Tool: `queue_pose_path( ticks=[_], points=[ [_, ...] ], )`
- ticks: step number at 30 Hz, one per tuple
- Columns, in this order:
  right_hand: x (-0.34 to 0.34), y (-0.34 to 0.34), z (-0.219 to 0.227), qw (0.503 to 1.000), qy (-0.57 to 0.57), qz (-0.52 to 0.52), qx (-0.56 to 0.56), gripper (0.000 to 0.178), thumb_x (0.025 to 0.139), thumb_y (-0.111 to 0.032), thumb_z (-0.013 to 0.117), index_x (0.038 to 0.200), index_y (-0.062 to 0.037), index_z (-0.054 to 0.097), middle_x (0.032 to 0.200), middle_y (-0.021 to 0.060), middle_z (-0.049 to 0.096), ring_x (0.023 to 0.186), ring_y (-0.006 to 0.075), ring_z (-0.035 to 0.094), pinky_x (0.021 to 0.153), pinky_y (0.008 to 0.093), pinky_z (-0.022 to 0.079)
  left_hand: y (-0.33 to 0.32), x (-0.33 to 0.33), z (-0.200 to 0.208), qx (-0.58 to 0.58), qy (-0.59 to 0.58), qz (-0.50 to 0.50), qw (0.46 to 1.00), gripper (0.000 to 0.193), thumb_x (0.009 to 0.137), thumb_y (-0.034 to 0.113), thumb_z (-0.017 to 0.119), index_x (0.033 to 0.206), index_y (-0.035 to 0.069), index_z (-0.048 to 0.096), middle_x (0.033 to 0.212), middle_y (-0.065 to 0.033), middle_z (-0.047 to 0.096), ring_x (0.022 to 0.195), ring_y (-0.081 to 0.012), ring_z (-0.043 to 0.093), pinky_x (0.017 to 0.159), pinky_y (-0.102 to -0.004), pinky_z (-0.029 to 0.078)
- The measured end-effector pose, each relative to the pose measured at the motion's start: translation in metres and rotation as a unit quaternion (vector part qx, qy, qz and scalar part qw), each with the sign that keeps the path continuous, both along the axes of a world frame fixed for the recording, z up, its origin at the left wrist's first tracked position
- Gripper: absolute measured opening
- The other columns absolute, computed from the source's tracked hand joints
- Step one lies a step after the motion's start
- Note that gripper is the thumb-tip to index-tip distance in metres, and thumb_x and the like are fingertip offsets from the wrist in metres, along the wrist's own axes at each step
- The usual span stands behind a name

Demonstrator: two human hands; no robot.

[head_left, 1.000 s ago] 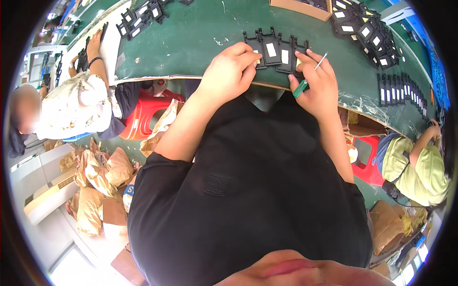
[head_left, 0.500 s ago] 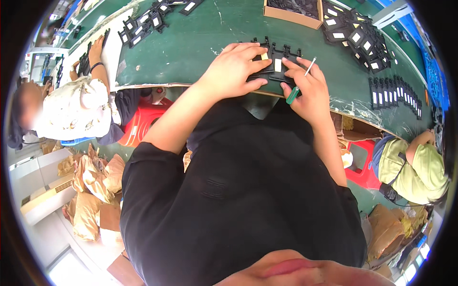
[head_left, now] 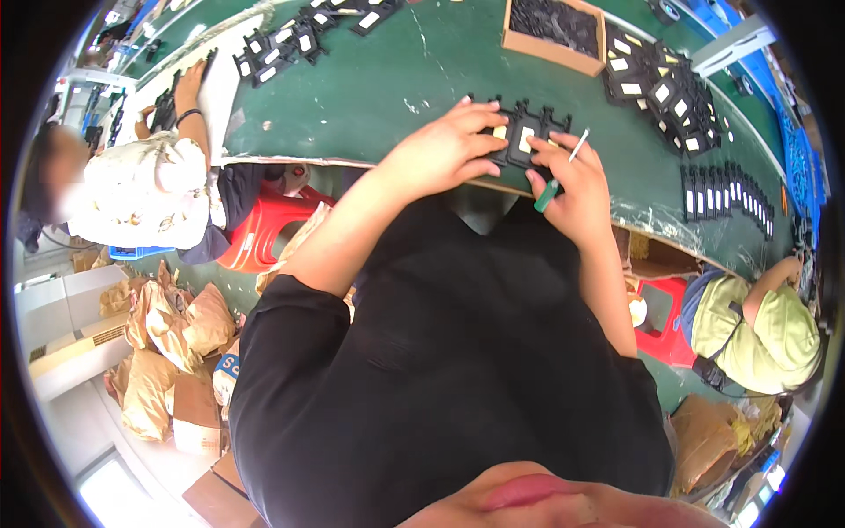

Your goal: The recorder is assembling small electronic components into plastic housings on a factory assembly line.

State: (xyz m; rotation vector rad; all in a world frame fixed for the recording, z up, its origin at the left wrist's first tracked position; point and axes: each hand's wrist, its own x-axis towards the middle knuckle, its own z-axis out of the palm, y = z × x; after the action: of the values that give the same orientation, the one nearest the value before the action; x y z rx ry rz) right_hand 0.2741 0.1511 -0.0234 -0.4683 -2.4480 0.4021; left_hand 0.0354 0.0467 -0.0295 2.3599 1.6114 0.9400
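Note:
Flat black plastic frames with pale labels lie side by side at the near edge of the green table. My left hand rests on the left end of this row, fingers stretched and apart, covering part of it. My right hand holds a small screwdriver with a green handle against the palm. Its pale shaft points up and away, to the right. Fingertips of that hand touch the right side of the row. How many frames lie under my hands is partly hidden.
An open cardboard box of small black parts stands at the back. Labelled black parts are heaped at right, lined up nearer, and scattered at far left. Co-workers sit at left and right.
The whole view has shifted slightly, so the table and its items sit lower in the picture. Both hands stay on the black frames, the screwdriver still in my right hand.

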Motion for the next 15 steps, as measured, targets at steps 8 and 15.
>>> queue_pose_path(
  ticks=[8,15],
  points=[
    [0.018,0.011,0.003,0.986,0.154,0.007,-0.065,0.018,0.076,-0.002,0.076,0.09,-0.0056,0.066,0.112,0.0127,0.078,0.115,0.0356,0.065,0.101,0.0465,0.048,0.008,0.002,0.029,0.097,-0.002,0.076,0.992,0.041,0.081,0.038,0.083,0.106,0.007,0.074,0.119,-0.0115,0.069,0.119,-0.0332,0.063,0.11,-0.0443,0.048],
    [0.057,0.041,-0.001,0.979,0.137,-0.131,-0.079,0.013,0.084,0.002,0.071,0.094,-0.0032,0.065,0.112,0.0131,0.075,0.112,0.0304,0.066,0.098,0.0409,0.051,0.038,-0.152,0.008,0.044,0.168,0.347,0.922,0.056,0.093,0.036,0.069,0.135,0.0,0.06,0.147,-0.0189,0.055,0.138,-0.0375,0.049,0.115,-0.0463,0.042]
  ],
)
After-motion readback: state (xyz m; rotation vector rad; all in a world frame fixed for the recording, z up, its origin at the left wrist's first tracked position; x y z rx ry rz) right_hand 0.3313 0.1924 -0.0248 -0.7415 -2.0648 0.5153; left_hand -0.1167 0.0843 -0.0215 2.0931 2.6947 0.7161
